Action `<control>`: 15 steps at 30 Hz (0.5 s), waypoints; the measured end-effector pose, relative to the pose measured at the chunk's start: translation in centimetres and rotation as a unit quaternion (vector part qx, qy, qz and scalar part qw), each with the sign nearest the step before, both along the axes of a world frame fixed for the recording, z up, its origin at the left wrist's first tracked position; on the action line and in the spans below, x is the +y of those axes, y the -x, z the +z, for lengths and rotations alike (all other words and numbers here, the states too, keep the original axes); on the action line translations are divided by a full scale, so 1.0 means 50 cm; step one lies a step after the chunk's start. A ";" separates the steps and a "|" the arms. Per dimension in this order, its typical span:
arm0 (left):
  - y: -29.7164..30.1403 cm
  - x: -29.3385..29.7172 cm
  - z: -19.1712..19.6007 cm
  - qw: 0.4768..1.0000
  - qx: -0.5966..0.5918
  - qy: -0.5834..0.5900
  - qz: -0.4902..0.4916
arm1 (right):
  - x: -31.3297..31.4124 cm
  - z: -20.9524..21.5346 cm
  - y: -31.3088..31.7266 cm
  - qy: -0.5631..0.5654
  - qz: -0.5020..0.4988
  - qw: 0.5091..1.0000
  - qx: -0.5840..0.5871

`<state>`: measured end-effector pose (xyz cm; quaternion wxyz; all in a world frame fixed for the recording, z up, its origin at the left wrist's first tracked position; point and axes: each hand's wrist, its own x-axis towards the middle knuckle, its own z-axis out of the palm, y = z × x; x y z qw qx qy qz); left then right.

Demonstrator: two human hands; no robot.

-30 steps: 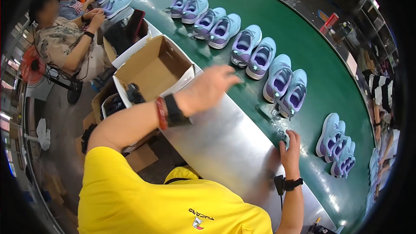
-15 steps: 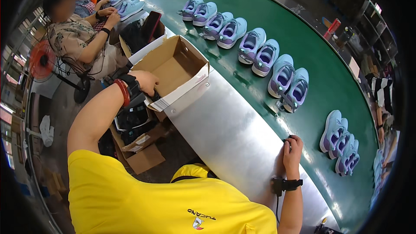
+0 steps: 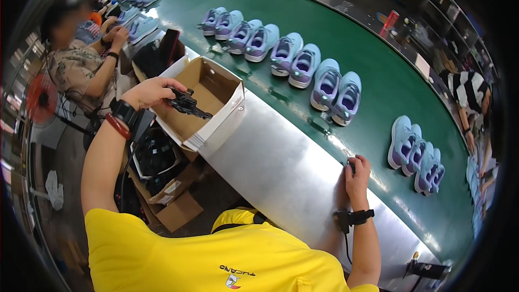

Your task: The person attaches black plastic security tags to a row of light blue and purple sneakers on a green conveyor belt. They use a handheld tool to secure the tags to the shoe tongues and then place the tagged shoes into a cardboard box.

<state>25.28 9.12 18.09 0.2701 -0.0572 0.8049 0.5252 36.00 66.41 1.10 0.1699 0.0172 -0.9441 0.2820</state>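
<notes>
My left hand (image 3: 154,93) is closed on a bundle of thin black pieces (image 3: 189,105), too tangled to tell their kind. It holds them over the near side of an open cardboard box (image 3: 227,79), white outside and brown inside. My right hand (image 3: 357,177) rests with curled fingers at the far edge of the metal table, beside the green belt. Something small and dark shows at its fingertips, but I cannot make it out. Several pairs of light blue and purple sneakers (image 3: 303,65) stand in a row on the belt, beyond both hands.
The metal table (image 3: 265,157) runs along the green belt (image 3: 259,0). Below the box, an open carton (image 3: 157,162) holds black items. At left, a co-worker (image 3: 81,70) handles shoes near an orange fan (image 3: 41,97). Another person (image 3: 469,92) stands across the belt at right.
My left hand has come up from the box's near edge, and the black bundle now shows in it. My right hand stays at the table edge. The whole view has shifted slightly.
</notes>
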 end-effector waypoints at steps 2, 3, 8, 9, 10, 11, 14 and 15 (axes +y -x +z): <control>-0.009 0.078 0.024 0.992 -0.033 -0.123 0.001 | -0.026 0.023 -0.010 0.020 0.006 0.999 0.025; -0.015 0.120 0.032 0.988 -0.055 -0.146 -0.010 | -0.045 0.038 -0.009 0.030 0.042 0.998 0.042; -0.004 0.322 0.000 0.978 -0.084 -0.145 -0.127 | -0.187 0.159 -0.005 0.168 0.213 0.962 0.036; -0.001 0.380 -0.016 0.967 -0.115 -0.160 -0.160 | -0.196 0.180 -0.010 0.168 0.234 0.957 0.024; -0.007 0.425 -0.026 0.960 -0.132 -0.163 -0.184 | -0.208 0.188 -0.012 0.185 0.266 0.946 0.034; -0.013 0.472 -0.042 0.951 -0.152 -0.169 -0.212 | -0.210 0.196 -0.017 0.172 0.267 0.948 0.027; -0.048 0.604 -0.074 0.940 -0.042 0.036 -0.336 | -0.176 0.173 -0.051 0.278 0.195 0.938 -0.069; -0.060 0.642 -0.080 0.918 0.003 0.121 -0.377 | -0.149 0.144 -0.063 0.288 0.164 0.939 -0.096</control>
